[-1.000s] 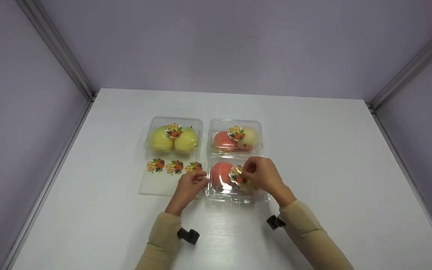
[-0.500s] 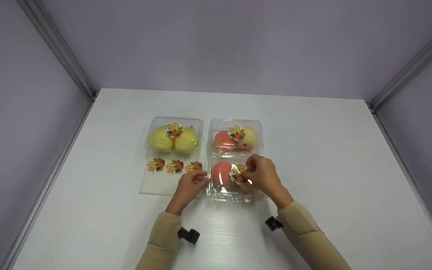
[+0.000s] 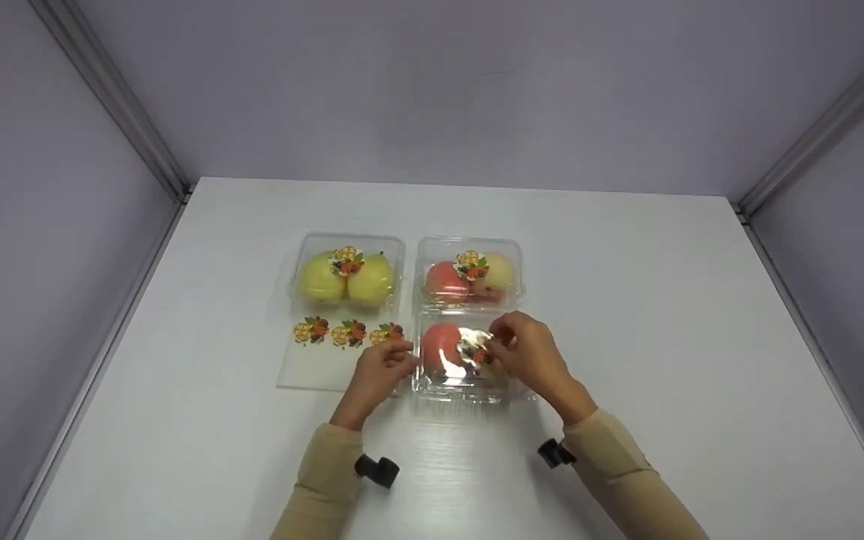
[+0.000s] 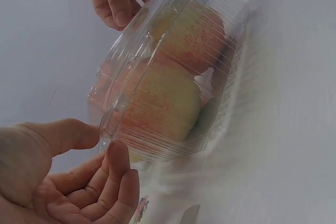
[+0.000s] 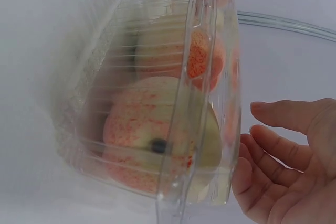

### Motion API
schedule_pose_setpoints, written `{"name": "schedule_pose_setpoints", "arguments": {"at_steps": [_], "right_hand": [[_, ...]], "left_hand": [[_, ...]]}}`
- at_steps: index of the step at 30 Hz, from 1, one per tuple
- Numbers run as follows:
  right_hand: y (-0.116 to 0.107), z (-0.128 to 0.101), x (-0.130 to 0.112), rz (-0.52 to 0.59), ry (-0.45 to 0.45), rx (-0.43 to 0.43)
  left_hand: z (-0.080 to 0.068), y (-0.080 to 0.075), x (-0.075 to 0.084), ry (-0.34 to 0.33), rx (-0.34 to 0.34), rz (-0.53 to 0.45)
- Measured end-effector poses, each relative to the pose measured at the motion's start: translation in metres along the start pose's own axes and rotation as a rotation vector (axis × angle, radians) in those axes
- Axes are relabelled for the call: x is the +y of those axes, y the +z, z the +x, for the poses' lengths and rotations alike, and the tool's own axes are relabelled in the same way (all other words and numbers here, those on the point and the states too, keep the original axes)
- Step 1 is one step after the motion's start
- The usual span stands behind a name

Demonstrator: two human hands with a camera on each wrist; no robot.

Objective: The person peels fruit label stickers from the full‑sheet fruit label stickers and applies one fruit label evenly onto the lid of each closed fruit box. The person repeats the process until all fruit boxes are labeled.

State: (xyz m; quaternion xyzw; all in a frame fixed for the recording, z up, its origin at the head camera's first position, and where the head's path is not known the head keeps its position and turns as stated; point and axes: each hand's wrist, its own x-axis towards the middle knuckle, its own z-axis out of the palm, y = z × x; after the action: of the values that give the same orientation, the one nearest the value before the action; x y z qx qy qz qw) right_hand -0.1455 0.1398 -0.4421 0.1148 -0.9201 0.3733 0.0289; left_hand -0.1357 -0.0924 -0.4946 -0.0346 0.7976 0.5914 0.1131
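Observation:
A clear plastic clamshell box (image 3: 439,386) holding red-and-yellow apples (image 4: 157,100) sits in front, between both hands. On its lid is a round sticker (image 3: 471,352) printed with fruit, partly washed out by glare. My left hand (image 3: 378,375) pinches the box's left rim between thumb and fingers, as the left wrist view shows. My right hand (image 3: 533,352) is over the lid's right side, fingertips at the sticker. In the right wrist view its thumb (image 5: 281,115) stands apart from the bent fingers, which reach the lid's surface.
Behind stand two more lidded boxes with stickers: one with yellow-green pears (image 3: 323,279), one with apples (image 3: 447,281). A white backing sheet (image 3: 319,367) bearing three fruit stickers (image 3: 348,334) lies left of the front box, partly under my left hand. Walls enclose the white table (image 3: 664,337).
My right hand shifts slightly over the sticker, fingertips staying at its right side. The bright glare on the lid has spread across the sticker. My left hand keeps its place.

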Motion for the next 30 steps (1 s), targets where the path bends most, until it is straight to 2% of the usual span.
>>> {"name": "schedule_pose_setpoints", "arguments": {"at_steps": [7,14,16,23,28,30], "right_hand": [[0.008,-0.014,0.001,-0.074,-0.163,0.021],[0.014,-0.022,0.005,-0.127,-0.364,-0.03],[0.014,-0.022,0.008,-0.148,-0.379,-0.036],[0.012,-0.025,0.01,-0.212,-0.333,-0.018],[0.014,-0.031,0.009,-0.266,-0.436,-0.078],[0.014,-0.033,0.01,-0.283,-0.45,-0.08]], "left_hand": [[0.0,0.0,-0.001,0.02,0.01,-0.021],[0.0,0.0,-0.001,0.029,0.012,-0.024],[0.0,0.0,-0.002,0.03,0.011,-0.025],[0.0,0.0,-0.003,0.022,0.007,-0.019],[-0.001,0.0,-0.003,0.025,0.006,-0.014],[-0.001,0.0,-0.002,0.031,0.002,-0.014]]}}
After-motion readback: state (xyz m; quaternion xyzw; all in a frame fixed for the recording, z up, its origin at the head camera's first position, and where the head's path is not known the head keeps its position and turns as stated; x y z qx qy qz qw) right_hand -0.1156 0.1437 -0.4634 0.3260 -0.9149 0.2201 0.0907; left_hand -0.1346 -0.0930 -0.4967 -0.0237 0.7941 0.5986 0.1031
